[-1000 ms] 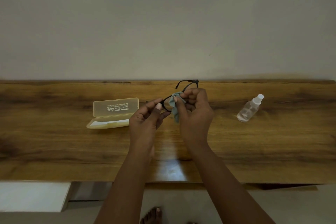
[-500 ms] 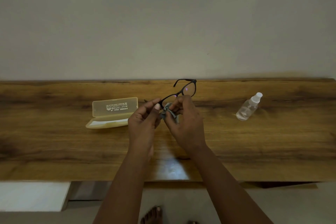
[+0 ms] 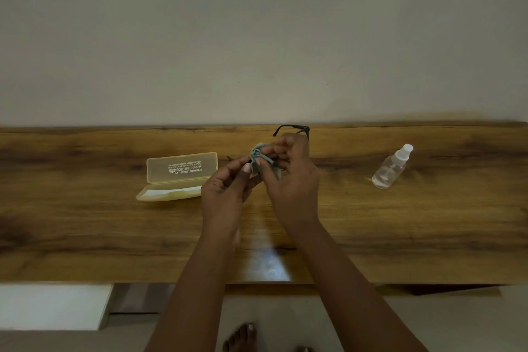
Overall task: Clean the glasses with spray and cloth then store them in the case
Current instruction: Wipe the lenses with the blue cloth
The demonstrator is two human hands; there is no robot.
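Holding the glasses above the counter's middle, left hand pinching the frame, right hand closed on the cloth, I'd rub in light circles without flexing them.

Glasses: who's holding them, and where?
Left hand pinches the glasses at the frame's left end; right hand presses the cloth on a lens.

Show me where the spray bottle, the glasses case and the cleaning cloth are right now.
spray bottle (image 3: 389,170): head view, on its clear body.
glasses case (image 3: 183,170): head view, on the raised open lid.
cleaning cloth (image 3: 258,153): head view, on the bunched grey fabric between the fingers.
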